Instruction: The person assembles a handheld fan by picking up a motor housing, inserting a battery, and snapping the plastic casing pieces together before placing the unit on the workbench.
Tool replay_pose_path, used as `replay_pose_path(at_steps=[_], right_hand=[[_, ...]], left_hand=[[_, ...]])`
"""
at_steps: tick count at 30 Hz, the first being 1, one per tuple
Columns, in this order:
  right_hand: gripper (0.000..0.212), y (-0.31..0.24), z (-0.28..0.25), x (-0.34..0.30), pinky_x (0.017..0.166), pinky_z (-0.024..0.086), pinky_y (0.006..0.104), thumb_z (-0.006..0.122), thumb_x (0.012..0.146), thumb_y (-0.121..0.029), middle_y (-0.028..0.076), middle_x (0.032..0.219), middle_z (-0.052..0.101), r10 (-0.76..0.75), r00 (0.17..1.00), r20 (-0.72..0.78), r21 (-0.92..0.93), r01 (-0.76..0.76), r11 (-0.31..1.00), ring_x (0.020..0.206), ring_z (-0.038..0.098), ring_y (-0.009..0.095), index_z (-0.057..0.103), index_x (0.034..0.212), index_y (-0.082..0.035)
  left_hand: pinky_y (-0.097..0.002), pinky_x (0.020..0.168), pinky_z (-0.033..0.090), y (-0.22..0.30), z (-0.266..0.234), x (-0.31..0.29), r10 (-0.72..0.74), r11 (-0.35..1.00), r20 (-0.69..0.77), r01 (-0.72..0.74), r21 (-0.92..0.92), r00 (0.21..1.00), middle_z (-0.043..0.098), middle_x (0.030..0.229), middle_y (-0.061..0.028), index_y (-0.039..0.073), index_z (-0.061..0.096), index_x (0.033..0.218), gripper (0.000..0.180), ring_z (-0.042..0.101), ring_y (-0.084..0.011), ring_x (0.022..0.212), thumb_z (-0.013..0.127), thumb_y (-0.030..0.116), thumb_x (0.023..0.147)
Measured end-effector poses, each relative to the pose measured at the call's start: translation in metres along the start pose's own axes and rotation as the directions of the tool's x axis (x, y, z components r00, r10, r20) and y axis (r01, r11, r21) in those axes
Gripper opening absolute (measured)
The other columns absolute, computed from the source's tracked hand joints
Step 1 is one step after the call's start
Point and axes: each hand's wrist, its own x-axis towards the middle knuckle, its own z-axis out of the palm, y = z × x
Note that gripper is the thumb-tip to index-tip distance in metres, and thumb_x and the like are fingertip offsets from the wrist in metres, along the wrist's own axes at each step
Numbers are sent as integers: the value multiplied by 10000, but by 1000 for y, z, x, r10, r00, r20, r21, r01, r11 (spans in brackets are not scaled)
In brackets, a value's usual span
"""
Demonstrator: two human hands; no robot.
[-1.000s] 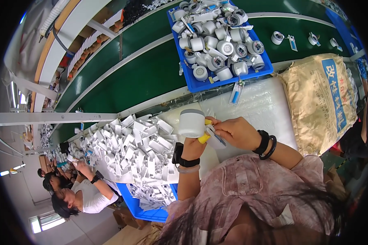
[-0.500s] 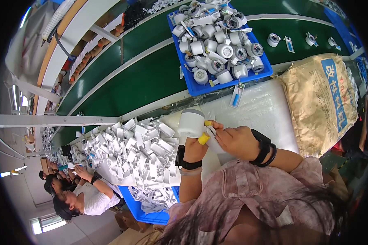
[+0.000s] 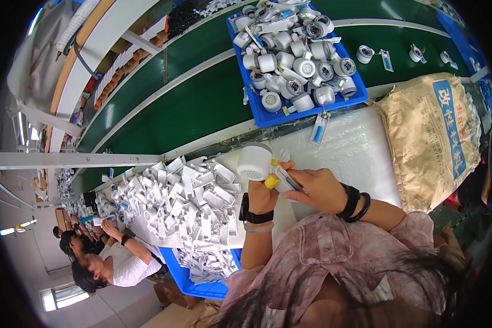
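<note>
My left hand (image 3: 263, 198), with yellow covers on its fingertips, is closed on a white round housing (image 3: 253, 162) near where its narrow handle begins. The housing has a grey upper rim and a perforated face tilted downward. Just to the right, my right hand (image 3: 323, 190) pinches the handle (image 3: 288, 179), whose inner side shows a dark and brownish strip; details there are too small to make out. Straight ahead, a blue tray (image 3: 310, 116) is heaped with similar white housings (image 3: 304, 68), some showing grilles and others open ends with parts inside.
White plastic half-shells (image 3: 194, 199) lie piled to the left, above a blue bin (image 3: 210, 290) with more. A brown sack (image 3: 415, 142) stands at the right. Behind runs a green conveyor (image 3: 164, 117) carrying several units. Another person (image 3: 120, 268) works at the far left.
The handle has turned between my hands, so its inner side now shows. My right fingers have shifted along it. The view has moved slightly.
</note>
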Motion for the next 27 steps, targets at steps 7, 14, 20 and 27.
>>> replay_pose_path(at_steps=[7, 14, 20, 27], right_hand=[[425, -7, -4, 6, 523, 490, 369, 618, 869, -335, 110, 714, 617, 83, 991, 106, 8, -85, 996, 589, 626, 277, 557, 1168, -39], [184, 0, -12, 9, 551, 476, 308, 622, 891, -178, 127, 731, 642, 73, 996, 60, 376, -90, 922, 608, 633, 243, 656, 994, -30], [150, 3, -16, 10, 583, 490, 296, 643, 868, -137, 133, 770, 667, 61, 996, 60, 351, -78, 933, 638, 649, 238, 678, 964, -28], [129, 6, -14, 10, 564, 473, 365, 618, 828, -160, 136, 711, 626, 88, 993, 80, 323, -109, 940, 624, 611, 309, 662, 846, -40]], left_hand=[[-524, 1044, 371, -9, -16, 3, 19, 996, 221, 1, -87, 975, 629, 1133, -165, 10, 545, 1193, 432, 491, -356, 1210, 688, 215, 840], [-476, 1022, 401, -3, -9, 1, 54, 984, 196, -19, -176, 979, 623, 1161, -162, 30, 580, 1158, 381, 522, -346, 1186, 698, 188, 832], [-464, 995, 425, 0, -10, -3, -13, 993, 159, 31, -112, 987, 591, 1182, -240, 8, 581, 1145, 358, 547, -361, 1154, 690, 145, 833], [-445, 981, 441, 4, 3, -7, -50, 994, 128, 62, -94, 991, 543, 1247, -257, 11, 495, 1236, 417, 538, -349, 1163, 648, 85, 855]])
